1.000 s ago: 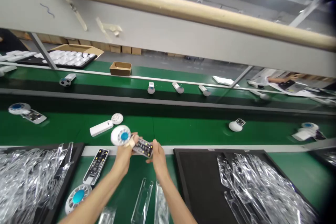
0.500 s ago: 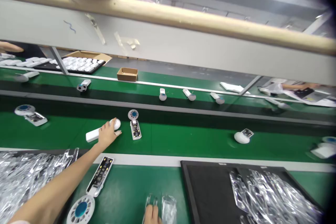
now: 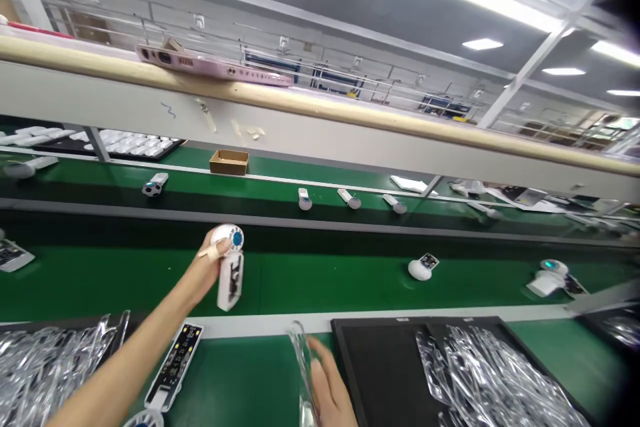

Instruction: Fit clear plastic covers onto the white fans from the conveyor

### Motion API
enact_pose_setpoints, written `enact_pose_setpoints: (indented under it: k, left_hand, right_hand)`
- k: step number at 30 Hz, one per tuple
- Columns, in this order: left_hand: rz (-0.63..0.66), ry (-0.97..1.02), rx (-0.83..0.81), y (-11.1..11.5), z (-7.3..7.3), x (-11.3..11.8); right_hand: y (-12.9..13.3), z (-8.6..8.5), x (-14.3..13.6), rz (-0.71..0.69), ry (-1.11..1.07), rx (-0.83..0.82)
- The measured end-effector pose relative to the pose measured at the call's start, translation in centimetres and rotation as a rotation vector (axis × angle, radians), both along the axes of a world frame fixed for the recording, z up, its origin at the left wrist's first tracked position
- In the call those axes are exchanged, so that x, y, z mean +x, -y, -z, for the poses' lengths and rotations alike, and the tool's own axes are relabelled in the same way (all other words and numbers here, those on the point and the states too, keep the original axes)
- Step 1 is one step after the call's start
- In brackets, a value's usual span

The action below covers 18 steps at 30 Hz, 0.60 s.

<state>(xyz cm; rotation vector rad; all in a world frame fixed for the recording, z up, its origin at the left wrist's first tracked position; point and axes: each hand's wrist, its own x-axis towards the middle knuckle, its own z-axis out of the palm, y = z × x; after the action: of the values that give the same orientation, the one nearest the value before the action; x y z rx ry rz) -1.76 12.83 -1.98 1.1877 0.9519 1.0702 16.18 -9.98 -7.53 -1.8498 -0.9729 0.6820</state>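
My left hand (image 3: 207, 267) is closed on a white device (image 3: 231, 280) by its round head, which has a blue centre; the body hangs down with its circuit board showing. It is above the green belt (image 3: 290, 273). My right hand (image 3: 327, 380), at the bottom centre, pinches a clear plastic piece (image 3: 303, 353) held roughly upright. Another opened device (image 3: 175, 360) lies on the green surface beside my left forearm, its circuit board facing up.
Black trays of clear plastic pieces (image 3: 480, 373) lie right and left. Several white devices (image 3: 420, 269) sit on the belts. A small cardboard box (image 3: 229, 162) stands behind, under a long wooden-edged shelf (image 3: 350, 107) holding a pink phone (image 3: 215, 68).
My left hand has picked up a device from the belt. The right hand has raised a clear plastic piece off the surface. The view has tilted upward.
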Motion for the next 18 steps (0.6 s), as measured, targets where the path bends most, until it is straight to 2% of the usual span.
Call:
enact_pose_setpoints:
  k: [2,3,5,8,12,18]
  left_hand:
    - [-0.002,0.413,-0.234,3.1,-1.0,2.3]
    - [-0.007,0.54,-0.328,4.5,-1.4,3.3]
    - [-0.009,0.697,-0.45,6.9,-1.9,5.0]
    - [0.027,0.781,-0.538,9.3,-2.4,6.4]
    - [0.045,0.821,-0.57,10.6,-3.0,6.8]
    - [-0.003,0.818,-0.513,11.1,-4.4,7.0]
  right_hand:
    - [-1.5,-2.1,-0.2,-0.027,-0.019,0.051]
    - [-2.1,-3.0,-0.5,-0.059,-0.003,0.08]
    - [-2.9,-4.6,-1.0,-0.12,0.031,0.127]
    - [-3.0,-5.8,-1.9,-0.138,0.07,0.138]
    - [-2.2,-5.2,-2.7,-0.091,0.179,0.141]
    - [-1.8,-3.6,-2.1,-0.071,0.457,0.229]
